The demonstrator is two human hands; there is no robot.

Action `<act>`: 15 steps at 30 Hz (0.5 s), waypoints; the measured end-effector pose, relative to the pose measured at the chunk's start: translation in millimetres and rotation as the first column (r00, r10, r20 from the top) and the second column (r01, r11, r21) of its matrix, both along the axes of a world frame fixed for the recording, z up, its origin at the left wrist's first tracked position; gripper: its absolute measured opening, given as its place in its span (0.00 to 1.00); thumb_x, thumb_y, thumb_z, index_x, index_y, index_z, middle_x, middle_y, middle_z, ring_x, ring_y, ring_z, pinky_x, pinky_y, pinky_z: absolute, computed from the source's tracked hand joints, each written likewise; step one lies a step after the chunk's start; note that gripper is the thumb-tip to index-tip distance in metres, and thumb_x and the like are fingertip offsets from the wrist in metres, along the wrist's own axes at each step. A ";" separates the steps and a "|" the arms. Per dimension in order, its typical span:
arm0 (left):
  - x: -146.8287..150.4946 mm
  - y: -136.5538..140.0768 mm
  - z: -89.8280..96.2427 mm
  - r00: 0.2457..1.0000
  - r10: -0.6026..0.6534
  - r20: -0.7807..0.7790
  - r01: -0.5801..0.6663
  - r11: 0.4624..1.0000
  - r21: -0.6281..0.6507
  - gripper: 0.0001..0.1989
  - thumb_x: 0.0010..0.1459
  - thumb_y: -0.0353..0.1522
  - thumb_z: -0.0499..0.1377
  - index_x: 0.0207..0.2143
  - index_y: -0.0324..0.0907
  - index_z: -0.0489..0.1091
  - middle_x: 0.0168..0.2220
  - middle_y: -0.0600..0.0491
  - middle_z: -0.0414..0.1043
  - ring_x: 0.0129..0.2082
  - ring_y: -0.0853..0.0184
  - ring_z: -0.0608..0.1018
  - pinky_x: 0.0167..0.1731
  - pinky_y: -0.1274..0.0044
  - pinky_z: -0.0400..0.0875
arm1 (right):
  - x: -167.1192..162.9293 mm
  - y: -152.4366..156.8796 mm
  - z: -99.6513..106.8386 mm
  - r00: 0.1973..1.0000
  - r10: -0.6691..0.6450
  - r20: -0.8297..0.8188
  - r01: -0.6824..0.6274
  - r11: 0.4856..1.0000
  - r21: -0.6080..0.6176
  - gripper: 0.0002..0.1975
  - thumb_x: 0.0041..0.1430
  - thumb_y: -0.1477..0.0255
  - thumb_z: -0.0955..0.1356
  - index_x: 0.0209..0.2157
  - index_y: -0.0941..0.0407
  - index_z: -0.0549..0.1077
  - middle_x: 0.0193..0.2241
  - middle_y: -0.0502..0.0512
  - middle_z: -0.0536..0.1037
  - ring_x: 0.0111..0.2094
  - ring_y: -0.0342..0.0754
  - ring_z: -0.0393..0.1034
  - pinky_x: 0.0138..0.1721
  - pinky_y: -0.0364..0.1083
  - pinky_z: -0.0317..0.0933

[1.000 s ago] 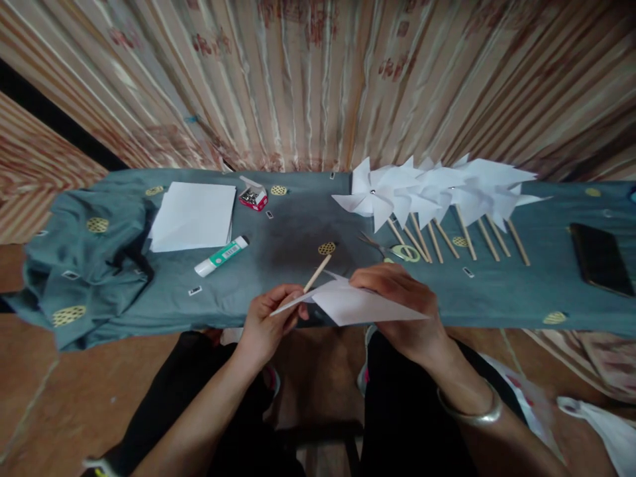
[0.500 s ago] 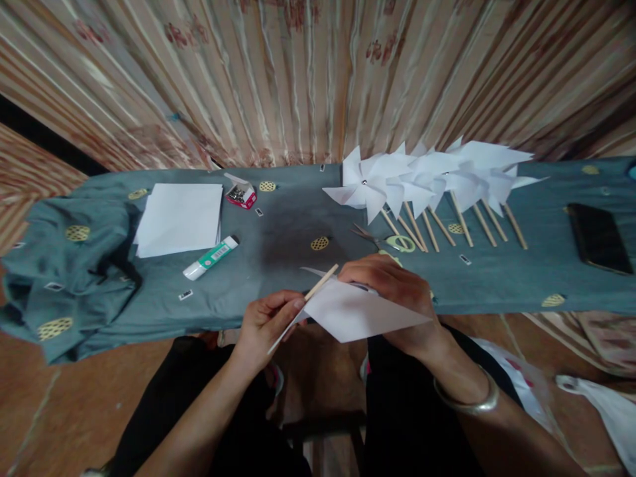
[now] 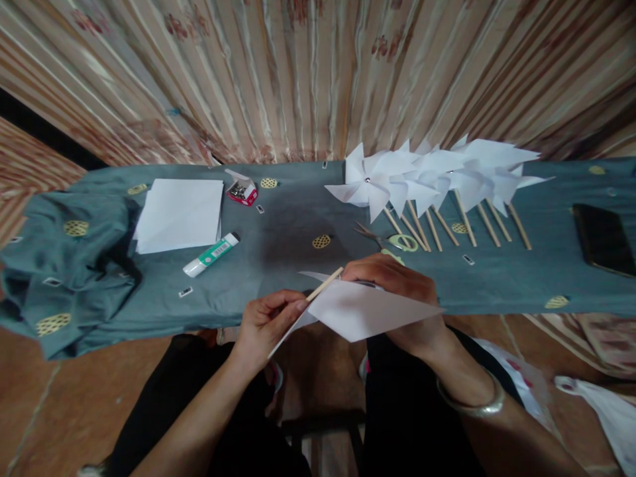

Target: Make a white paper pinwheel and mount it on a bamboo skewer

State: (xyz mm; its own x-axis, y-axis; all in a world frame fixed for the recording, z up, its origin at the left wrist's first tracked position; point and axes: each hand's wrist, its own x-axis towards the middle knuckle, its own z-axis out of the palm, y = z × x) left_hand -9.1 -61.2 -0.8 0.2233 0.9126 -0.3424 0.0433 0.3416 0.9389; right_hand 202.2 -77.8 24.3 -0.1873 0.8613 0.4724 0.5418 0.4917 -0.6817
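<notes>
My left hand is closed around a thin wooden stick, its upper end sticking out past the thumb. Against the stick's tip is a white paper pinwheel, its blades spread over the front edge of the table. My right hand grips the pinwheel from behind and the right; its fingertips are mostly hidden by the paper. Just beyond that hand lie scissors with pale green handles.
Several finished pinwheels overlap at the back right of the cloth-covered table. A phone lies at the far right. On the left are a paper stack, a glue stick and a red box of pins.
Both hands keep their grip on the stick and pinwheel. The pinwheel's right blade has shifted slightly to the right, and the view has moved a little.
</notes>
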 end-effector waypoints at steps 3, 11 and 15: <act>-0.1 0.3 -1.1 1.000 0.003 0.010 -0.003 1.000 -0.009 0.14 0.43 0.42 0.68 0.23 0.38 0.76 0.15 0.57 0.63 0.14 0.76 0.59 0.14 0.80 0.48 | 0.7 -0.3 -2.3 1.000 0.004 0.003 -0.004 1.000 -0.014 0.04 0.62 0.70 0.68 0.39 0.53 0.74 0.37 0.52 0.82 0.39 0.47 0.75 0.44 0.48 0.66; 2.9 0.4 7.1 0.999 0.025 0.023 -0.024 0.999 -0.038 0.15 0.39 0.42 0.70 0.21 0.38 0.76 0.15 0.57 0.63 0.15 0.76 0.60 0.14 0.81 0.51 | 0.8 -0.2 -1.7 0.999 -0.035 -0.015 0.033 0.997 -0.075 0.04 0.61 0.71 0.68 0.38 0.52 0.75 0.36 0.52 0.82 0.38 0.47 0.76 0.42 0.48 0.67; 2.8 0.2 8.2 1.000 0.020 0.017 -0.019 0.998 -0.064 0.15 0.40 0.42 0.69 0.22 0.38 0.78 0.13 0.57 0.62 0.13 0.75 0.59 0.13 0.81 0.51 | -1.3 0.4 0.3 0.992 -0.046 -0.114 0.026 0.985 -0.173 0.04 0.59 0.72 0.68 0.35 0.53 0.76 0.34 0.51 0.82 0.37 0.47 0.76 0.41 0.47 0.68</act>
